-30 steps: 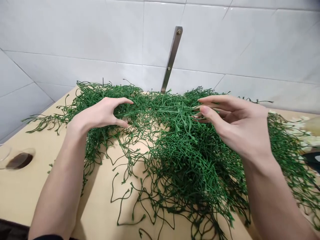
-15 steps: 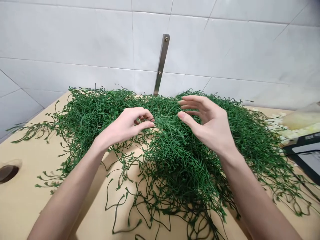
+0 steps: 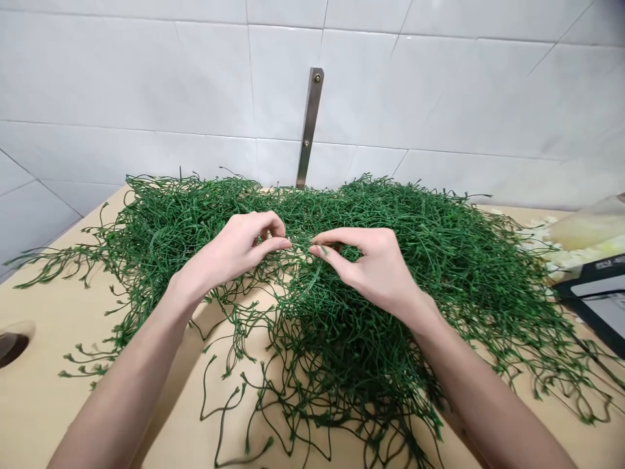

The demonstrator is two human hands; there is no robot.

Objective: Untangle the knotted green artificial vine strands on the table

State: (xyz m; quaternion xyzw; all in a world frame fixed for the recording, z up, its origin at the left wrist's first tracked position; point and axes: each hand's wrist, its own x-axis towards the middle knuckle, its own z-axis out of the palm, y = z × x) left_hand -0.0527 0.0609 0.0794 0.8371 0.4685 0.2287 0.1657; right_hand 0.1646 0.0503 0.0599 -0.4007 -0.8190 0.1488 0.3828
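A wide tangle of thin green plastic vine strands [image 3: 439, 260] lies spread over a tan table [image 3: 43, 384]. My left hand [image 3: 234, 251] sits at the middle of the heap with thumb and fingers pinched on green strands. My right hand [image 3: 374, 267] is just to its right, also pinched on strands of the same heap. The fingertips of both hands nearly meet above the pile.
A metal bracket strip [image 3: 307, 124] is screwed to the white tiled wall behind the heap. A round hole [image 3: 12, 345] is cut in the table at the left edge. At the right lie pale yellowish pieces [image 3: 571, 244] and a dark flat object [image 3: 598, 299].
Both hands came together toward the middle of the heap. The left closed into a pinch first; the right, open with spread fingers before, has now pinched down on strands.
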